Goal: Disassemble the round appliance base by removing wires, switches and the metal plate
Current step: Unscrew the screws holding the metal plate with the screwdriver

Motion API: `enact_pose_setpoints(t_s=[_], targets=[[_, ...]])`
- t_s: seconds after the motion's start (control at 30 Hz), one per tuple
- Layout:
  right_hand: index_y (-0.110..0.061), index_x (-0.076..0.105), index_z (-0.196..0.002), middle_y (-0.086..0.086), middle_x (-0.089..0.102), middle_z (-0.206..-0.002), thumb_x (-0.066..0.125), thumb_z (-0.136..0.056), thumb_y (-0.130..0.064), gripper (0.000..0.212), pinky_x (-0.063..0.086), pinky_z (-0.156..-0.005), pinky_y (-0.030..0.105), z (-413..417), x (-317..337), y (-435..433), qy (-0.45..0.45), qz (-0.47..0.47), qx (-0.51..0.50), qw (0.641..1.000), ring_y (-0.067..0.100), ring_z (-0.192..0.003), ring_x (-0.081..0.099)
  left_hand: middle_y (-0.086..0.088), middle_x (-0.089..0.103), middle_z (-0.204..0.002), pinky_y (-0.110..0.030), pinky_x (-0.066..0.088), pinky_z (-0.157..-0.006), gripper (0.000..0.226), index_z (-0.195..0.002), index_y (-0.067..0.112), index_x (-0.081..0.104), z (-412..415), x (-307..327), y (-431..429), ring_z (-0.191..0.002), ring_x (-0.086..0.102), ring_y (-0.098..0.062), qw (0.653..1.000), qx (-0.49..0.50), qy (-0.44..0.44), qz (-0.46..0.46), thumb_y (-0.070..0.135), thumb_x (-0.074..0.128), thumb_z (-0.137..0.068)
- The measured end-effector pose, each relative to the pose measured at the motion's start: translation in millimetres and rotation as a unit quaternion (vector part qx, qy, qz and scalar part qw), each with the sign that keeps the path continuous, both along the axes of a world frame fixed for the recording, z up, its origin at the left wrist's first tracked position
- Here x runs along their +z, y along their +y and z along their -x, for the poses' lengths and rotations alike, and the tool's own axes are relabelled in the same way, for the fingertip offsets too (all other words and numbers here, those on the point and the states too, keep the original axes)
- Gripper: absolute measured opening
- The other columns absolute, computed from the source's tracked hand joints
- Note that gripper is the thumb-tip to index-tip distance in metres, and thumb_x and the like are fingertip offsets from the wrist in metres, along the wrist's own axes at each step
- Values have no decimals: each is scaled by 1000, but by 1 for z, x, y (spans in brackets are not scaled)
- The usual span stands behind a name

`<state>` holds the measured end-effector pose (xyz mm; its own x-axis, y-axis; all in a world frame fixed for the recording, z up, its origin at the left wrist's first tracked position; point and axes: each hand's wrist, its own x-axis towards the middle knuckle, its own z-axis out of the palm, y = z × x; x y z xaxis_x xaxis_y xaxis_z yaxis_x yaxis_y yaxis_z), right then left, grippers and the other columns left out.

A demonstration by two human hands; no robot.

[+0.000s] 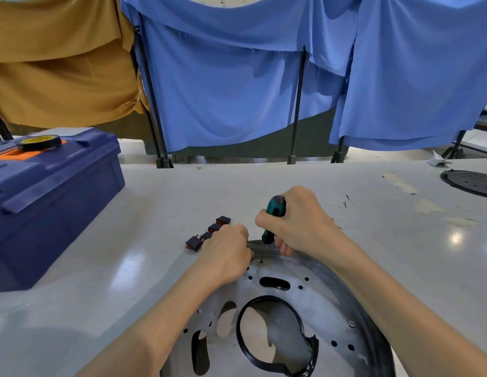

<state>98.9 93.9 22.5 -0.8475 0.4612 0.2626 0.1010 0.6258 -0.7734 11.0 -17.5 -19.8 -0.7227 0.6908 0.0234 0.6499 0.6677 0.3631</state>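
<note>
We find the round appliance base (371, 331) at the bench's (155, 197) near edge, metal plate (307, 300) up. The right hand (299, 221) is wrapped round the screwdriver (275, 208), its tip at a hole by the far rim. The left hand (226, 251) clutches that rim just beside it. Four switches (209, 232) lie just beyond. A wide stretch of bench separates them from the toolbox (46, 200) at the left edge.

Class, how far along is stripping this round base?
Done: four switches lie on the table. In hand: the right hand grips a screwdriver, tip at the far edge of the metal plate, while the left hand holds that edge. Left: the plate, one screw showing.
</note>
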Motion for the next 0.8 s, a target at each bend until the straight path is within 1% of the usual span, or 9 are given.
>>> enact_pose_setpoints(t_s=[0.07,0.13,0.2,0.3,0.47,0.57,0.63,0.73,0.8], targets=[[3,54,-57,11,57,-40,63,-80,-15,31,47,-32,29,3,0,1,0,11,-5,1000,27,-32,57,-5,47,-82,-33,35,-63,19,-76,15,44,-1,1,0,-82,52,-29,1000,1,10,-1,20,54,-91],[3,55,-59,10,57,-39,63,-80,-15,29,44,-33,23,4,0,1,-2,24,-7,1000,25,-31,57,-6,46,-79,-34,36,-64,23,-71,13,42,-2,0,-1,-86,55,-33,1000,-1,18,1,19,53,-90],[8,56,-62,14,59,-41,63,-79,-16,31,46,-33,25,6,0,1,-5,18,-2,1000,26,-31,58,-4,44,-78,-34,35,-64,26,-70,13,40,-3,1,-1,-86,53,-31,1000,-3,17,1,20,54,-91],[13,54,-65,23,60,-46,62,-78,-17,34,48,-32,29,9,0,-2,-7,-8,5,1000,26,-30,58,-3,45,-82,-33,34,-67,22,-78,14,43,-2,2,-2,-84,48,-27,1000,-1,7,-1,24,56,-92],[15,54,-67,25,60,-48,63,-77,-18,36,50,-35,35,9,3,0,2,-19,1,1000,28,-32,59,-13,52,-89,-35,35,-67,21,-77,12,42,-5,10,-3,-92,53,-36,1000,-12,23,-9,21,53,-92],[14,54,-66,25,61,-49,63,-77,-18,35,47,-33,32,6,2,-1,7,-12,-4,1000,28,-32,58,-22,59,-97,-37,36,-68,31,-69,14,33,-6,12,-4,-95,54,-40,1000,-13,25,-14,19,53,-91],[11,55,-64,23,61,-48,64,-77,-18,33,45,-32,25,5,1,-1,8,0,-9,1000,27,-32,58,-24,59,-98,-39,39,-70,32,-68,15,31,-6,12,-4,-95,54,-41,999,-17,26,-18,18,54,-91],[10,56,-66,22,61,-49,63,-78,-18,31,44,-34,23,5,1,0,8,13,-13,1000,25,-32,58,-17,53,-85,-36,35,-64,31,-66,14,34,-6,13,-3,-87,51,-38,999,-16,40,-18,18,53,-89],[10,56,-67,22,61,-50,63,-79,-18,31,44,-33,23,3,1,-1,8,10,-9,1000,25,-32,58,-10,49,-83,-34,33,-63,20,-71,14,43,-5,14,-3,-83,49,-34,998,-19,51,-21,17,53,-89]])
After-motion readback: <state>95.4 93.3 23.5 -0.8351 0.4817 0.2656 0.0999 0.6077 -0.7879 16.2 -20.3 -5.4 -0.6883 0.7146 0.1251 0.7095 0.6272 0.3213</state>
